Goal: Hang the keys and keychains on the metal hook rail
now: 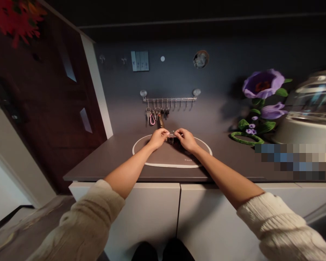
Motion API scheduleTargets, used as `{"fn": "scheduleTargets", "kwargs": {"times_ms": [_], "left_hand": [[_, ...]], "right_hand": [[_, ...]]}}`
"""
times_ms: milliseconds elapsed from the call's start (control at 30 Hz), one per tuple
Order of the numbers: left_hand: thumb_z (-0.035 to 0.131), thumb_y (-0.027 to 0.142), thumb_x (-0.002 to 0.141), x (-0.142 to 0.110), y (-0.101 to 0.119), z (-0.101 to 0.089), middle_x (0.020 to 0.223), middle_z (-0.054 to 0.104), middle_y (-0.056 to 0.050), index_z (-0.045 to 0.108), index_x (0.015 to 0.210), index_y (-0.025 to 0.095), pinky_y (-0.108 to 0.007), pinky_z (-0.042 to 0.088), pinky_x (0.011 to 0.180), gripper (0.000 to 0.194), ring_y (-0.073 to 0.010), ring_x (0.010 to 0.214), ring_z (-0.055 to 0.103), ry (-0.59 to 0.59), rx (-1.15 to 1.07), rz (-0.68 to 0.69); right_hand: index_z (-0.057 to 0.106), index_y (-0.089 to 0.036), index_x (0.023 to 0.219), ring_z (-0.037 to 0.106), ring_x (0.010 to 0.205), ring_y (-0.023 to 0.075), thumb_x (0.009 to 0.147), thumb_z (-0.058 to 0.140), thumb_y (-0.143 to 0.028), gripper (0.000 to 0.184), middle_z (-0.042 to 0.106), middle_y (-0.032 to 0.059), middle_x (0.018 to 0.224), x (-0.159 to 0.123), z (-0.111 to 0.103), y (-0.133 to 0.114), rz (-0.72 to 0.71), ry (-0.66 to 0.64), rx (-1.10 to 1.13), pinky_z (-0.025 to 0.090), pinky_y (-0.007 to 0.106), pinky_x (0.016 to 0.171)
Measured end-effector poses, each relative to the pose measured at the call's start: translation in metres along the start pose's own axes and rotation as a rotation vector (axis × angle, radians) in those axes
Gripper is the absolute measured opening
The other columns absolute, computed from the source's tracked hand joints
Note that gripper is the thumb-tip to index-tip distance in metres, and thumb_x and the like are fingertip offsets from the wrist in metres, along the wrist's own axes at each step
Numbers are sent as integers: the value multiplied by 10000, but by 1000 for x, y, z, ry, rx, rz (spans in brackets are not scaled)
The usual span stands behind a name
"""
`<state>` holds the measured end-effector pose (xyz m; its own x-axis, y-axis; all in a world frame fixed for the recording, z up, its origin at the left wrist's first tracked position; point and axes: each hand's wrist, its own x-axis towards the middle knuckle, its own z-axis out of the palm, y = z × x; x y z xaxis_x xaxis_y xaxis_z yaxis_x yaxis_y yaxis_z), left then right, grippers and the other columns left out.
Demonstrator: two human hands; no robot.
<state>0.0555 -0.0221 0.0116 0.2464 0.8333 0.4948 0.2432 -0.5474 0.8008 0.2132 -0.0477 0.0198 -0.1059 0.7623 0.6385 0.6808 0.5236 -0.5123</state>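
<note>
Above the oval mat (168,159) on the counter, both my hands meet with fingertips pinched. My left hand (159,138) and my right hand (186,139) grip opposite sides of a small shiny metal key ring (172,133). Small dark pieces, which look like keys, hang beneath the ring; their details are too small to make out. Just behind my hands, a hook rail (170,99) is fixed to the wall. Several keys (148,114) and a pink carabiner (152,119) hang from its left half, along with a long brown patterned keychain (161,120).
Purple artificial flowers (263,85) with a green ring base (246,139) stand on the counter (97,159) at right, beside a large pale appliance with a clear dome (309,108). White cabinet doors (141,217) are below. A dark red door (57,108) is at left.
</note>
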Motion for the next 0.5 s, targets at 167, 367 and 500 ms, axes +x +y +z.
{"fn": "scheduleTargets", "kwargs": {"times_ms": [167, 367, 500], "left_hand": [[414, 259, 825, -3, -5, 1, 668, 602, -3, 549, 865, 150, -218, 408, 586, 178, -91, 565, 516, -14, 217, 51], [374, 291, 848, -7, -2, 2, 656, 615, -8, 577, 798, 169, -240, 390, 639, 242, -121, 622, 538, -56, 494, 101], [365, 268, 845, -7, -2, 3, 661, 622, -17, 592, 753, 166, -236, 382, 641, 266, -126, 632, 539, -94, 553, 98]], "right_hand": [[581, -159, 789, 535, 739, 143, 799, 442, -309, 204, 627, 51, 810, 3, -4, 3, 24, 44, 19, 393, 261, 710], [572, -161, 757, 533, 678, 136, 778, 443, -323, 209, 621, 35, 741, 18, -8, 6, 61, 115, 71, 403, 256, 672], [567, -165, 742, 536, 658, 129, 758, 462, -313, 182, 621, 25, 715, 37, -12, 4, 92, 142, 114, 406, 243, 638]]}}
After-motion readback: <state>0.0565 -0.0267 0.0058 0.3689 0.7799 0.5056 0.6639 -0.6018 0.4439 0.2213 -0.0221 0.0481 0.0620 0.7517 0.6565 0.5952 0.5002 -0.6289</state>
